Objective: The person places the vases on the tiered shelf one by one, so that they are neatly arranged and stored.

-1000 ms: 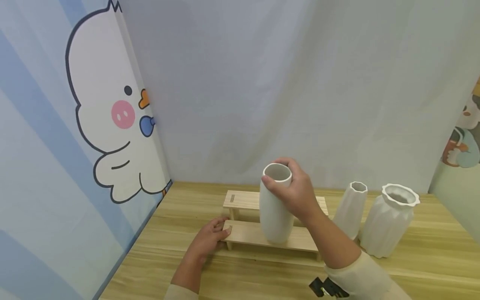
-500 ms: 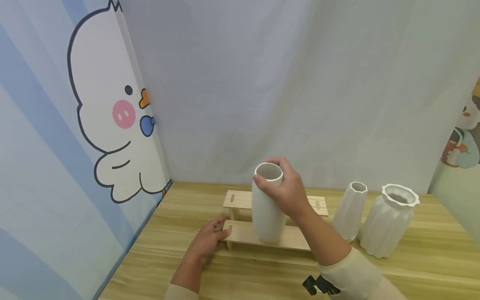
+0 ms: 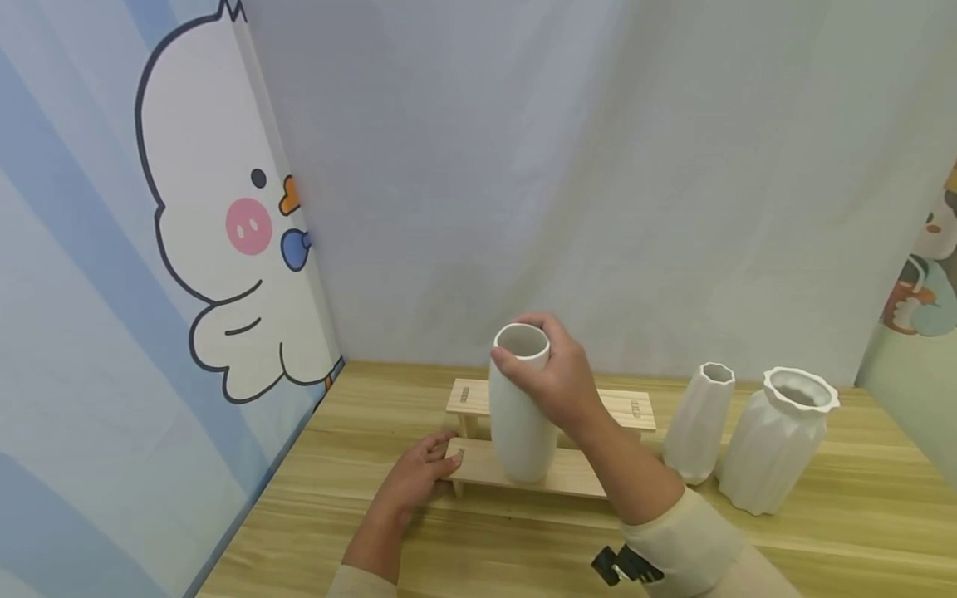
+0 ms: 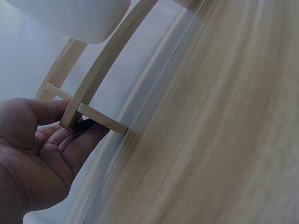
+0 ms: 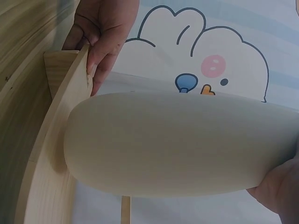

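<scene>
My right hand [image 3: 553, 378] grips a tall smooth white vase [image 3: 522, 423] near its rim, thumb in front and fingers behind. The vase is nearly upright over the lower step of a two-step wooden stand [image 3: 478, 467]. In the right wrist view the vase [image 5: 177, 144] has its base right at the step board [image 5: 51, 154]; I cannot tell whether it rests fully on it. At the stand's left end, my left hand [image 3: 419, 473] pinches the lower board. The left wrist view shows the thumb above the board [image 4: 105, 60] and the left hand's fingers [image 4: 84, 144] beneath it.
Two more white vases stand right of the stand: a slim faceted one [image 3: 699, 423] and a wider pleated one [image 3: 777, 440] with a frilled rim. The wooden table [image 3: 299, 515] meets a pale curtain [image 3: 598, 166] behind and a cartoon-printed curtain [image 3: 90, 332] at left.
My right hand has moved the smooth vase leftward along the lower step, uncovering more of the stand's right side. My left hand stays on the stand's left end.
</scene>
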`<state>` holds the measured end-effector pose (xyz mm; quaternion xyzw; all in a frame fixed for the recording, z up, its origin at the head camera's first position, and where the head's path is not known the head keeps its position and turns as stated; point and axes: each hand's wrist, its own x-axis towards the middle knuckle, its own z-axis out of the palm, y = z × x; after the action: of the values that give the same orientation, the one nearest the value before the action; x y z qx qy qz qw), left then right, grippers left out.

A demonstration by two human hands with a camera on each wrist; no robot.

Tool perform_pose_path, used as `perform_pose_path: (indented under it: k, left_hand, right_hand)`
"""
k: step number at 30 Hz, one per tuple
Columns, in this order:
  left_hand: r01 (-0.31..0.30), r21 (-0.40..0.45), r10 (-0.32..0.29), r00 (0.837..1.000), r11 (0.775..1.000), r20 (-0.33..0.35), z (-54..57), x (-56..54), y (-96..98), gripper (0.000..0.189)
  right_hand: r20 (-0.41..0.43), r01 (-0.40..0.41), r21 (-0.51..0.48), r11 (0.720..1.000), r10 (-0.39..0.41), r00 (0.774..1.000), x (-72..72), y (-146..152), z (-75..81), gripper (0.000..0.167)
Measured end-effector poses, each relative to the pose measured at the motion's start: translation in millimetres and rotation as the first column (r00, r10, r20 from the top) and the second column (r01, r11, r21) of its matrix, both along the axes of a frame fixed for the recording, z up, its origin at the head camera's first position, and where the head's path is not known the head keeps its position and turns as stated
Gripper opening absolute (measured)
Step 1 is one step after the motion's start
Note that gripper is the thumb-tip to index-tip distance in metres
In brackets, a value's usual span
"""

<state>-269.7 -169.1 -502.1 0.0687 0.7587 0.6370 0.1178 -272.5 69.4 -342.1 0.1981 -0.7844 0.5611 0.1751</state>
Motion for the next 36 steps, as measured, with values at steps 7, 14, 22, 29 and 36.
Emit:
perform_pose_path:
  k: [7,14,22,29,36]
  left_hand:
    - [-0.001,0.012,0.001,1.000,1.000,0.007,-0.4,-0.3,-0.9,0.061]
    - [-0.023,-0.024,0.023,1.000,0.999,0.007,1.7,1.0,0.6,0.062]
    - [-0.016,-0.012,0.016,1.000,1.000,0.013,2.8,0.0,0.6,0.065]
    - [-0.035,-0.028,0.036,0.999,0.999,0.010,3.8,0.7,1.4,0.064]
    - [-0.014,-0.021,0.014,1.000,1.000,-0.008,1.4,0.2,0.1,0.063]
  right_hand:
    - [0.014,-0.014,-0.009,1.000,0.014,1.000,-1.4,-8,-0.2,0.045]
    - [0.016,-0.029,-0.013,0.999,0.029,0.999,-1.8,-15,-0.1,0.045]
    - [-0.011,-0.032,-0.017,0.999,0.032,0.999,-4.7,-23,-1.4,0.045]
    - [-0.009,-0.037,-0.023,0.999,0.037,0.999,-7.3,-30,-2.8,0.045]
    - [0.003,-0.036,-0.021,0.999,0.036,0.999,-8.8,-35,-5.1,0.047]
